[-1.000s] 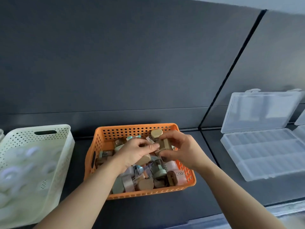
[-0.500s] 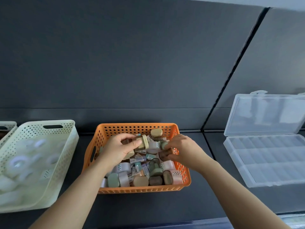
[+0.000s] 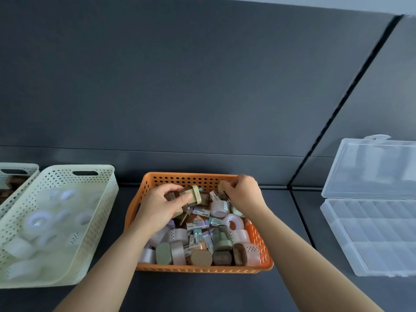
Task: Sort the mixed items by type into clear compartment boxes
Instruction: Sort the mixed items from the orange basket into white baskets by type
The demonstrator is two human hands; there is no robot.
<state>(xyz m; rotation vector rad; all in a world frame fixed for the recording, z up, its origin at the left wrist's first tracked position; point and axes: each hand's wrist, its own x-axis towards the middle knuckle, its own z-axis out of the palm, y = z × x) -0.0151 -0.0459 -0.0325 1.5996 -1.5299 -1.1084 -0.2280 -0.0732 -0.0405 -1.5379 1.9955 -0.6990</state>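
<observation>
On the left we've got a pale green perforated plastic basket [image 3: 108, 199] sitting on the dark grey matte tabletop [image 3: 202, 293], heaped with white tape rolls [image 3: 39, 221], blurry but plainly ring-shaped. Just beside it, touching or nearly so, a second cream perforated basket [image 3: 20, 165] pokes in at the frame's edge, and we can make out something brownish inside, too blurred to name. Behind it all rises a dark grey wall panel [image 3: 180, 86], a thin horizontal line crossing it low down. A black diagonal seam [image 3: 346, 97] splits that panel from its neighbour, and a pale strip [image 3: 337, 0] runs above the top right.
</observation>
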